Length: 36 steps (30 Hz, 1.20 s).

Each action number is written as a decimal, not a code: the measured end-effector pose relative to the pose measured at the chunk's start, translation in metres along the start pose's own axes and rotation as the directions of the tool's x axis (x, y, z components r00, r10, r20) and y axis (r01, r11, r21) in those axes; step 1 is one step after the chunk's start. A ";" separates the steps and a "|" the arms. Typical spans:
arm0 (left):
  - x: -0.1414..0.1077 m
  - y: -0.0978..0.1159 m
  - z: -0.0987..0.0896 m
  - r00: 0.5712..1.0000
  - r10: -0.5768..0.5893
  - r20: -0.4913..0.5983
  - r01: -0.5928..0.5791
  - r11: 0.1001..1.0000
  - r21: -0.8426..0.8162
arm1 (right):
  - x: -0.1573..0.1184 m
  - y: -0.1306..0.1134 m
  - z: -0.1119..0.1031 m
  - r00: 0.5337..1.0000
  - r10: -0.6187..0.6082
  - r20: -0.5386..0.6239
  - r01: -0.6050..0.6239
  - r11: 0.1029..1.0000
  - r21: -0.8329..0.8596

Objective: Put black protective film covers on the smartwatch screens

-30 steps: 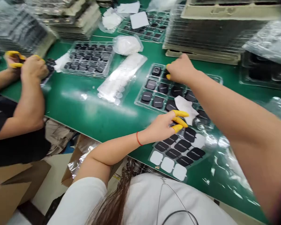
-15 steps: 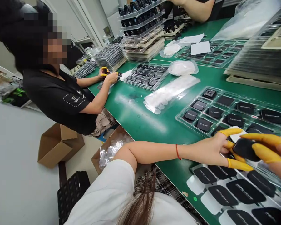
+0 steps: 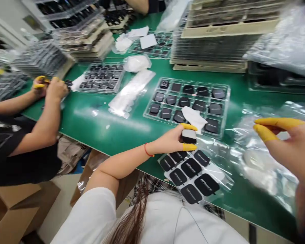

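Note:
My left hand (image 3: 171, 138), in yellow finger covers, grips a small rounded black block (image 3: 189, 137) with a light grey face. White cloth (image 3: 195, 118) lies just beyond it, on a clear tray (image 3: 228, 101) of black square pieces. Below the hand is a sheet (image 3: 220, 172) of black rounded stickers with white lettering. My right hand (image 3: 286, 142) is raised at the right, above clear plastic film; its yellow-covered thumb and forefinger are pressed together, and what lies between them cannot be made out.
Tall stacks of trays (image 3: 208, 51) stand behind. Clear plastic bags (image 3: 264, 166) lie at the right. White strips (image 3: 132, 91) and another filled tray (image 3: 103, 78) are at the left, where a person's hands (image 3: 53, 89) work. Cardboard boxes (image 3: 20, 217) stand below.
The view has swung right. My right hand has moved away from my left hand and the black block, which stays in my left hand with its light face now showing.

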<state>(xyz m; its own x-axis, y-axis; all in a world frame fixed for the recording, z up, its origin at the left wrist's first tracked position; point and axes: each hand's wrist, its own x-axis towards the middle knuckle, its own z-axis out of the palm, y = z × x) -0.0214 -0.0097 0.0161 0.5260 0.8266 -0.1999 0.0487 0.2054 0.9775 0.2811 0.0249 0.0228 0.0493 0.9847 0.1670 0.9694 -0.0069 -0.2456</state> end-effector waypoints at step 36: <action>0.002 -0.010 0.006 0.970 0.149 -0.190 -0.128 0.984 0.120 | -0.021 -0.101 0.020 0.884 -0.421 -0.205 0.468 0.808 0.358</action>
<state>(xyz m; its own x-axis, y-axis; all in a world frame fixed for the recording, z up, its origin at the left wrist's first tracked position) -0.0153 -0.0134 0.0062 0.3567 0.9322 -0.0607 0.0827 0.0332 0.9960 0.1775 0.0084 0.0250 -0.3150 0.8373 0.4469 0.7198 0.5176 -0.4625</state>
